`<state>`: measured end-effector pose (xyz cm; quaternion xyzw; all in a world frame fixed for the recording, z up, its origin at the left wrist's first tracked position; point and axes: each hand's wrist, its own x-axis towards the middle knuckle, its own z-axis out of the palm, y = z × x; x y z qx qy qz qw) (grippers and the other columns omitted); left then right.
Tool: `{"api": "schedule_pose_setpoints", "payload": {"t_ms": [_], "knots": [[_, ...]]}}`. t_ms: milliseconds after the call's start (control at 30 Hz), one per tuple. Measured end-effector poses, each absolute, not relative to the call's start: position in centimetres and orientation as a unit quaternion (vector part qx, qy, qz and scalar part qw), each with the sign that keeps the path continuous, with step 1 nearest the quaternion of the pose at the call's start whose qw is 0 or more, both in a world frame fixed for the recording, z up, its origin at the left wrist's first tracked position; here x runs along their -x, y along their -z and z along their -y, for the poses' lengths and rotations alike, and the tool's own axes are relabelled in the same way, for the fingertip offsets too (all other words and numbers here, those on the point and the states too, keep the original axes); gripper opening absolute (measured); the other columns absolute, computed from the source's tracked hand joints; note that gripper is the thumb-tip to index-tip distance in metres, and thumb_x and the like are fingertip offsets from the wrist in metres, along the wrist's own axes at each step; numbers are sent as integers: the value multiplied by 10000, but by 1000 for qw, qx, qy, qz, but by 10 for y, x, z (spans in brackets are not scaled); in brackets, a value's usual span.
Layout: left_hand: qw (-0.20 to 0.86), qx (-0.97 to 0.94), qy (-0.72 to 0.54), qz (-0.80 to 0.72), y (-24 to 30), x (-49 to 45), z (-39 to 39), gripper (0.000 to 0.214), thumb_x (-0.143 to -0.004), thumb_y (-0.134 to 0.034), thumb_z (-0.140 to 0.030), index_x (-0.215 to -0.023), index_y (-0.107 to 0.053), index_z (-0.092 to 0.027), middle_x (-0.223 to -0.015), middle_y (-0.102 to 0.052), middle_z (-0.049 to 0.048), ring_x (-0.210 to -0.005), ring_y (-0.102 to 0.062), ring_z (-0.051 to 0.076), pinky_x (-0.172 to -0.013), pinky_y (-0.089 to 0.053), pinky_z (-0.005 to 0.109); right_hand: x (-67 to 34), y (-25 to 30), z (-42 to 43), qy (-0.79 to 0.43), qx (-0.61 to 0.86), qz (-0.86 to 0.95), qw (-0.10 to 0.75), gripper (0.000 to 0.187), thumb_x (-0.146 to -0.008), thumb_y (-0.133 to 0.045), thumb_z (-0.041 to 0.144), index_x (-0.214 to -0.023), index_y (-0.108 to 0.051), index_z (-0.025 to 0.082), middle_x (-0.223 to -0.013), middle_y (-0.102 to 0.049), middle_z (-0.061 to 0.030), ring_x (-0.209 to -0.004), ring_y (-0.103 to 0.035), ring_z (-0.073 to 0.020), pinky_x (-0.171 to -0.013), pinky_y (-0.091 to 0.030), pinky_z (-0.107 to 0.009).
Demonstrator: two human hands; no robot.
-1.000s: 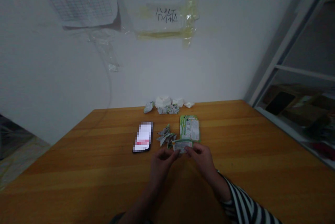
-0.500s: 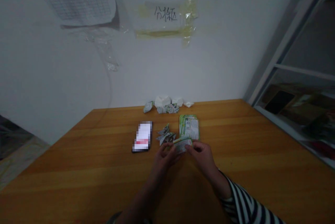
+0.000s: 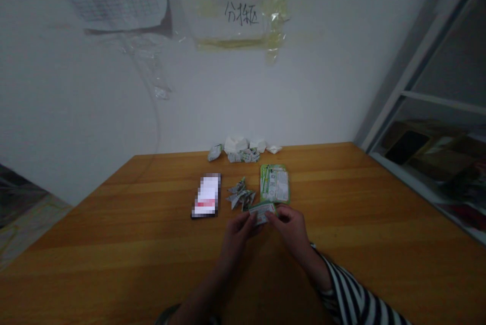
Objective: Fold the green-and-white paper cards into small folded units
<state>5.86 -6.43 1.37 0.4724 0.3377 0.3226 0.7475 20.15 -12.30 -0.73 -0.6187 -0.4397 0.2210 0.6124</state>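
Grip: both hands closed in a pinch on one small green-edged printed sheet. Left hand (image 3: 236,234) has the left end between thumb and fingers; right hand (image 3: 291,224) pinches the right end, thumb laid over the printed face. Fingers behind the sheet are mostly hidden; contact there cannot be told.

Held piece: the green-edged printed sheet (image 3: 261,210) is in front of the person, on the near side of the other papers. Whether its lower edge touches the table (image 3: 341,224) is unclear.

Handling (judged): very light, thin, flexible; likely to bend or crease readily, possibly a little slick if coated. Tearing looks the main weakness. Best hold: a light pinch at each short end, as here.

Orientation: long axis runs left to right across the body, right end slightly farther from the person. Green edge is on the far side; the printed face is turned up toward the head camera.

Surroundings: just beyond the hands, crumpled grey-green paper pieces (image 3: 241,196) on the left, a stack of green-edged packets (image 3: 275,183) on the right. Phone (image 3: 207,196) farther left, screen blurred. White wads (image 3: 236,146) along the table's back edge.
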Motion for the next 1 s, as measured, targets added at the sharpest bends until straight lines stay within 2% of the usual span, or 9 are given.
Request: {"api": "schedule_pose_setpoints", "payload": {"t_ms": [300, 400, 433, 467, 533, 633, 733, 867, 1000], "knots": [[736, -510, -318, -312, -11, -56, 63, 336, -754, -697, -440, -900, -729, -140, -874, -741, 50, -869, -676, 217, -868, -523, 340, -201, 3, 125, -213, 624, 454, 599, 353, -760, -643, 335, -492, -475, 178, -539, -429, 41, -536, -401, -111, -507, -339, -222], [710, -544, -321, -311, -7, -56, 59, 340, -761, -677, -460, -859, -715, -137, -849, -726, 43, -824, -667, 219, -819, -539, 352, -205, 5, 123, -239, 627, 440, 597, 192, -764, -642, 340, -709, -590, 163, -639, -545, 16, -602, -500, -138, -538, -404, -224], [695, -567, -315, -311, -6, -55, 58, 341, -768, -664, -466, -844, -710, -137, -828, -721, 41, -796, -663, 219, -786, -545, 350, -207, 5, 123, -238, 626, 437, 600, 207, -754, -656, 342, -846, -604, 163, -735, -597, -6, -659, -539, -153, -554, -427, -226], [676, -597, -302, -309, -6, -54, 58, 341, -784, -642, -468, -839, -706, -138, -808, -716, 42, -770, -658, 219, -751, -547, 343, -211, 4, 123, -232, 626, 444, 598, 306, -741, -674, 345, -977, -588, 169, -850, -629, -32, -730, -569, -168, -576, -448, -231], [620, -676, -263, -298, -7, -52, 58, 333, -833, -577, -450, -837, -707, -144, -767, -709, 47, -728, -645, 217, -694, -530, 319, -219, 0, 124, -217, 626, 500, 558, 409, -741, -687, 351, -1092, -561, 184, -987, -644, -63, -815, -594, -185, -606, -461, -239], [502, -783, -223, -293, -9, -48, 61, 311, -886, -498, -365, -786, -707, -158, -717, -700, 53, -681, -620, 208, -647, -473, 291, -227, -4, 127, -220, 613, 650, 392, 172, -858, -568, 334, -853, -659, 188, -757, -675, -29, -654, -597, -159, -540, -400, -227], [434, -824, -201, -304, -8, -46, 64, 275, -885, -486, -289, -745, -693, -174, -679, -689, 52, -635, -604, 200, -595, -421, 274, -223, -3, 130, -141, 623, 723, 263, 274, -910, -481, 265, -720, -664, 193, -621, -664, -23, -528, -567, -152, -482, -313, -242], [467, -779, -250, -334, -4, -51, 63, 230, -865, -517, -327, -775, -665, -175, -705, -686, 51, -646, -610, 201, -589, -420, 269, -207, 4, 133, -23, 664, 715, 220, 193, -896, -489, 218, -809, -660, 195, -662, -689, -45, -504, -572, -164, -476, -286, -265], [591, -651, -294, -375, 0, -57, 58, 366, -772, -618, -493, -724, -660, -133, -655, -656, 42, -619, -594, 186, -562, -434, 258, -197, 11, 132, 2, 699, 660, 274, 286, -947, -384, 205, -807, -633, 188, -709, -693, -58, -560, -593, -163, -509, -316, -268]]}}
